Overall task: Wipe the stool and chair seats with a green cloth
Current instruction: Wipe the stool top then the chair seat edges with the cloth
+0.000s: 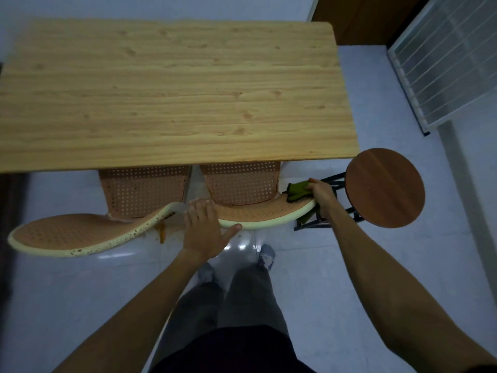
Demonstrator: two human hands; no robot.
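Two rattan-patterned chairs with cream rims are tucked under the table: a left chair (67,232) and a right chair (242,187). My left hand (204,230) grips the top rim of the right chair's backrest (269,222). My right hand (321,196) holds a crumpled green cloth (297,191) against the right end of that backrest. A round brown wooden stool (384,187) on a black metal frame stands just right of my right hand.
A light wooden table (166,92) covers the front halves of both chair seats. A white wire rack (451,55) leans at the upper right. The floor is glossy pale tile. My feet (266,255) stand behind the right chair.
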